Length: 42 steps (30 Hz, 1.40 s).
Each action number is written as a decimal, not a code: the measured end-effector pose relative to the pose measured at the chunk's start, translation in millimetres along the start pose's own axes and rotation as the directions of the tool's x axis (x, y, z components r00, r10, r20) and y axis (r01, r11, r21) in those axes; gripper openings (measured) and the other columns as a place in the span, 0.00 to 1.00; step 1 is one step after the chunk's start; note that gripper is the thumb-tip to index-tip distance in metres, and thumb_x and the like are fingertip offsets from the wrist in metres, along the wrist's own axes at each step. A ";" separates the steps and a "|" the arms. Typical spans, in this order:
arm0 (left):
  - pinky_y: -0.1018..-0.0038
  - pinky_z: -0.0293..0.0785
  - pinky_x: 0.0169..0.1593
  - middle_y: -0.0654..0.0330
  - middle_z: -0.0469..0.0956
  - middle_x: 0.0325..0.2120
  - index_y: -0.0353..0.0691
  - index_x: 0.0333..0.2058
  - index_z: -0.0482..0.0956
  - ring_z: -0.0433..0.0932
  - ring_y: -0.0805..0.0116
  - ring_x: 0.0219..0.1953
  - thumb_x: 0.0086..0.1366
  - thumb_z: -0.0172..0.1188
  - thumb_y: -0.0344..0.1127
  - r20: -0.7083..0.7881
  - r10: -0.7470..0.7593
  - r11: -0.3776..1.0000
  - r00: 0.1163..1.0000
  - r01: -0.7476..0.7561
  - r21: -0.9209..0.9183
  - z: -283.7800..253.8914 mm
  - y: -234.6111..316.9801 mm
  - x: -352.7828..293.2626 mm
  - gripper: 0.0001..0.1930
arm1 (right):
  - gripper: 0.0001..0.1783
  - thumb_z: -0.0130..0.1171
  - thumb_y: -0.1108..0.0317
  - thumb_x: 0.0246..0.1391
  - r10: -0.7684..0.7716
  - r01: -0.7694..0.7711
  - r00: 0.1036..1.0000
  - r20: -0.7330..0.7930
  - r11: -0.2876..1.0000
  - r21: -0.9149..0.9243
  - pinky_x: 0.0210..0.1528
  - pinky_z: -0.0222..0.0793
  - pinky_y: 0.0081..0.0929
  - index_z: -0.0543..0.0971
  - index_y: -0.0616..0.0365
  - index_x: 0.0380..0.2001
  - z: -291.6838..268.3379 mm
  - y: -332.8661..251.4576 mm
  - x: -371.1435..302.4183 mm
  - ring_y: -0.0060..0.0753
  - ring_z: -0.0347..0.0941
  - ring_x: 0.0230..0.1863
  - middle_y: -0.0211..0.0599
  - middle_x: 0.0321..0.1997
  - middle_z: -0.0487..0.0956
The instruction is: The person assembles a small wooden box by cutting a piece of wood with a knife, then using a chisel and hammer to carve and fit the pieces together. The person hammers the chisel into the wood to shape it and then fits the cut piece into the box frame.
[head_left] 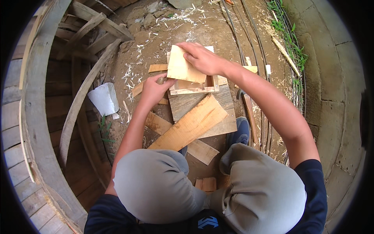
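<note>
My right hand (203, 59) grips a thin, squarish wooden board (181, 64), thumb on its face and fingers over its far edge. The board is tilted above an open wooden box frame (193, 91) and covers part of it. At the box's left side my left hand (154, 91) is closed around a round-ended handle (160, 80); the rest of that tool is hidden. The left fingertips are close to the board's lower left corner. Beneath the box lies a grey weathered plank (185, 104).
A long yellowish plank (191, 123) lies slanted before my knees, over another board (204, 151). A tool with a wooden handle (250, 117) rests beside my right shoe (242, 130). Left are a pale stone block (104, 98) and a curved timber (87, 85). Dark cables (255, 43) run along the right.
</note>
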State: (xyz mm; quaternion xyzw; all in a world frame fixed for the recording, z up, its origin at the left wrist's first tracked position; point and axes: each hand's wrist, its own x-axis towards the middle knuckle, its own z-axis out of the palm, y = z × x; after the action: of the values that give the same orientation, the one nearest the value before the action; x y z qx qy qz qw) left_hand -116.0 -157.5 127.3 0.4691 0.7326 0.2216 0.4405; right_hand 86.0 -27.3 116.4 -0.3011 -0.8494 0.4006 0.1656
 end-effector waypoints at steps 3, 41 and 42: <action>0.75 0.74 0.47 0.61 0.86 0.37 0.37 0.54 0.83 0.79 0.76 0.39 0.61 0.73 0.47 0.035 -0.017 0.997 0.999 0.020 -0.068 -3.0 -8.7 4.5 0.27 | 0.20 0.41 0.68 0.72 0.019 -0.015 1.000 -0.017 0.984 0.178 0.68 0.61 0.46 0.65 0.55 0.63 -0.9 -3.1 3.2 0.52 0.65 0.66 0.52 0.60 0.72; 0.70 0.71 0.57 0.58 0.84 0.43 0.37 0.64 0.74 0.80 0.70 0.47 0.57 0.77 0.42 0.246 -0.020 0.987 0.969 0.059 -0.151 -16.3 -16.6 4.3 0.38 | 0.51 0.68 0.38 0.45 0.379 -0.435 0.868 -0.320 0.892 -0.124 0.53 0.78 0.50 0.65 0.53 0.67 -8.9 -59.3 -17.0 0.61 0.76 0.53 0.59 0.61 0.59; 0.70 0.71 0.57 0.58 0.84 0.43 0.38 0.64 0.74 0.80 0.70 0.48 0.57 0.77 0.42 0.247 -0.017 0.988 0.969 0.055 -0.147 -15.9 -15.5 4.2 0.38 | 0.49 0.68 0.38 0.45 0.366 -0.436 0.864 -0.344 0.887 -0.152 0.53 0.78 0.50 0.66 0.53 0.65 -7.9 -58.1 -17.2 0.61 0.77 0.52 0.58 0.61 0.58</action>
State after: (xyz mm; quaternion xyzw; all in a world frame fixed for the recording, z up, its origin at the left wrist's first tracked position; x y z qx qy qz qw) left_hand -138.0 -159.5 122.2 0.4443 0.6619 0.2092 0.5663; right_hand 81.3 -62.7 166.0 -0.5471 -0.7711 0.2763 0.1726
